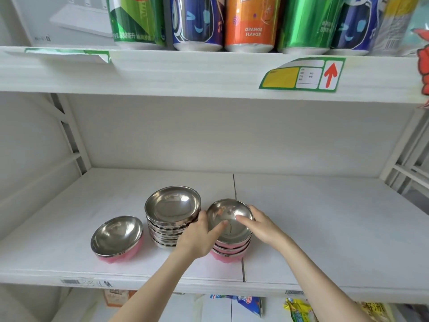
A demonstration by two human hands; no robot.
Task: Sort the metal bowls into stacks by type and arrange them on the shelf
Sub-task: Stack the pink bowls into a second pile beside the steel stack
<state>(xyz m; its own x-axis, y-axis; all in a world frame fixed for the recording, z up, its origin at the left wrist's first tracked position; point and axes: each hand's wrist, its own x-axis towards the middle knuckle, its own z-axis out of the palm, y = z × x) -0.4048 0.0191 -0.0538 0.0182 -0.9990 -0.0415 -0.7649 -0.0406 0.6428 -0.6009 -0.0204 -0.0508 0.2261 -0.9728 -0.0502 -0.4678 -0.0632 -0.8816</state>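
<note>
On the white shelf (325, 228) stand three groups of bowls. A single pink-sided metal bowl (117, 238) sits tilted at the left. A stack of all-steel bowls (173, 208) stands in the middle. To its right is a stack of pink-sided bowls (232, 248). Both hands hold that stack's top bowl (228, 223): my left hand (199, 238) grips its left rim with the thumb inside, and my right hand (262, 225) grips its right rim with the thumb inside.
The shelf above (209, 73) carries a row of drink cans (251, 22) and a price label (301, 74). Packaged goods (248, 305) lie on the shelf below. Bare shelf surface spreads to the right of the bowls and behind them.
</note>
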